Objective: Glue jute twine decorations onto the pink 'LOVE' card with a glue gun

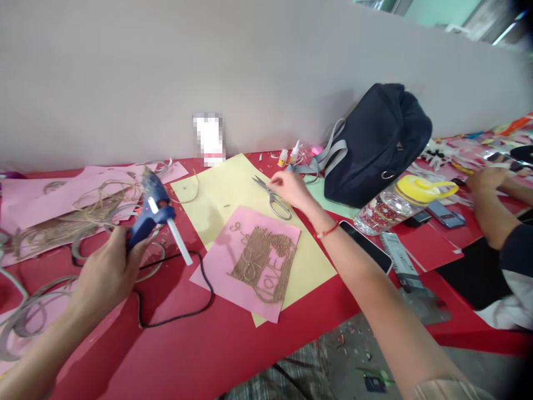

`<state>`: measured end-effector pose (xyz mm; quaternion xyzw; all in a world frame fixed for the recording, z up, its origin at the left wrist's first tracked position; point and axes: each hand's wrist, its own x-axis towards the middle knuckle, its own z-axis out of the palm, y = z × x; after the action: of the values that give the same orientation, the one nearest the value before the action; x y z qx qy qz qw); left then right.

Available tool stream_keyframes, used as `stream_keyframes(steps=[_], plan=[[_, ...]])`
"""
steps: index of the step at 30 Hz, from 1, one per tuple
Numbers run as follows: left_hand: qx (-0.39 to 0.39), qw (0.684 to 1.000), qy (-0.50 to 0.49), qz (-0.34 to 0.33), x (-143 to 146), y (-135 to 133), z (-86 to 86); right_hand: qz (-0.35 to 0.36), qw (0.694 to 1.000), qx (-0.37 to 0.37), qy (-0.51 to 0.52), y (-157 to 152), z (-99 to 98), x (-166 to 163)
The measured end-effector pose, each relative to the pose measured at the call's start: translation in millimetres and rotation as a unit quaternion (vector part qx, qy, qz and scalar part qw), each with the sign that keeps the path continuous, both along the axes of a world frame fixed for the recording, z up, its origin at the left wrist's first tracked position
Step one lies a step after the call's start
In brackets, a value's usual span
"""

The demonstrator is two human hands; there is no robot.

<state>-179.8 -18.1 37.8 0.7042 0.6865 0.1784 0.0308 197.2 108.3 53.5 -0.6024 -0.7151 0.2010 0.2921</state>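
My left hand [106,266] is wrapped round the handle of a blue glue gun [152,208], its nozzle pointing up and a white glue stick [180,242] sticking out of its back. My right hand [291,188] is over the scissors [278,204], fingers curled together close to the pivot; whether they pinch anything is hidden. The scissors lie on a yellow sheet [200,208]. On that sheet rests a pink sheet [227,244] bearing a brown twine design [256,255] with a bow and the letters LOVE.
A black cord [179,320] loops across the red table [175,355]. Twine and pink paper [33,205] lie left. Small glue bottles [295,153], a dark bag [375,144], a yellow-lidded bottle [383,205] and a phone [368,247] stand or lie right, near another person's arm [489,203].
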Motion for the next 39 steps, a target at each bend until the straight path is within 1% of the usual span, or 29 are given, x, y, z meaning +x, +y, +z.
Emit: stream_keyframes(steps=[1, 2, 3, 5, 8, 11, 13, 15, 17, 19, 21, 22, 23, 24, 26, 27, 28, 29, 31, 34, 36, 39], plan=[[0.002, 0.999, 0.050, -0.006, -6, 1, -3.4, -0.060, 0.996, 0.005, -0.066, 19, -2.8, 17], [0.008, 0.997, 0.075, -0.021, -9, 0, -5.7, -0.105, 0.987, -0.009, -0.126, 35, -5.9, 30], [0.021, 0.995, 0.087, -0.038, -9, -2, -6.9, -0.124, 0.982, -0.016, -0.139, 50, -9.4, 40], [0.056, 0.993, 0.088, -0.061, -5, -6, -6.6, -0.151, 0.977, -0.028, -0.150, 69, -17.7, 47], [0.071, 0.992, 0.085, -0.068, -3, -9, -6.1, -0.160, 0.975, -0.045, -0.148, 82, -31.1, 43], [0.022, 0.991, 0.093, -0.091, -18, -1, -14.1, -0.143, 0.978, -0.047, -0.145, 82, -43.1, 43], [-0.018, 0.990, 0.090, -0.110, -32, 7, -22.7, -0.130, 0.982, -0.033, -0.136, 81, -50.1, 48], [-0.036, 0.989, 0.076, -0.122, -43, 15, -28.5, -0.120, 0.986, -0.014, -0.119, 78, -55.9, 55], [-0.034, 0.988, 0.085, -0.127, -48, 19, -27.7, -0.113, 0.989, 0.001, -0.096, 77, -60.0, 61], [-0.012, 0.983, 0.142, -0.116, -45, 18, -19.9, -0.112, 0.991, 0.016, -0.072, 76, -60.9, 67], [0.041, 0.972, 0.213, -0.089, -33, 12, -8.7, -0.114, 0.992, 0.032, -0.053, 76, -57.6, 71], [0.072, 0.966, 0.233, -0.086, -23, 7, -3.4, -0.113, 0.992, 0.044, -0.035, 76, -54.4, 72], [0.100, 0.963, 0.231, -0.100, -10, 0, 0.7, -0.109, 0.992, 0.058, -0.009, 75, -50.3, 73], [0.107, 0.962, 0.212, -0.138, 6, -7, 3.2, -0.104, 0.992, 0.073, 0.023, 74, -45.5, 74], [0.088, 0.945, 0.149, -0.278, 41, -24, 3.0, -0.087, 0.986, 0.105, 0.094, 67, -34.5, 71], [0.072, 0.933, 0.127, -0.329, 59, -32, 0.4, -0.075, 0.982, 0.119, 0.123, 61, -28.9, 68], [0.048, 0.919, 0.113, -0.374, 76, -40, -3.4, -0.062, 0.979, 0.127, 0.144, 53, -23.5, 63], [0.037, 0.909, 0.107, -0.400, 89, -46, -8.1, -0.047, 0.977, 0.128, 0.164, 44, -18.6, 57], [0.036, 0.898, 0.111, -0.424, 108, -56, -18.1, -0.009, 0.972, 0.096, 0.215, 21, -11.2, 42], [0.054, 0.894, 0.121, -0.429, 113, -62, -28.7, 0.046, 0.946, 0.005, 0.320, -13, -9.0, 15], [0.061, 0.892, 0.115, -0.434, 109, -60, -29.4, 0.080, 0.926, -0.057, 0.365, -29, -14.6, -4], [0.047, 0.892, 0.085, -0.442, 103, -46, -21.3, 0.094, 0.908, -0.123, 0.390, -41, -31.2, -28]])
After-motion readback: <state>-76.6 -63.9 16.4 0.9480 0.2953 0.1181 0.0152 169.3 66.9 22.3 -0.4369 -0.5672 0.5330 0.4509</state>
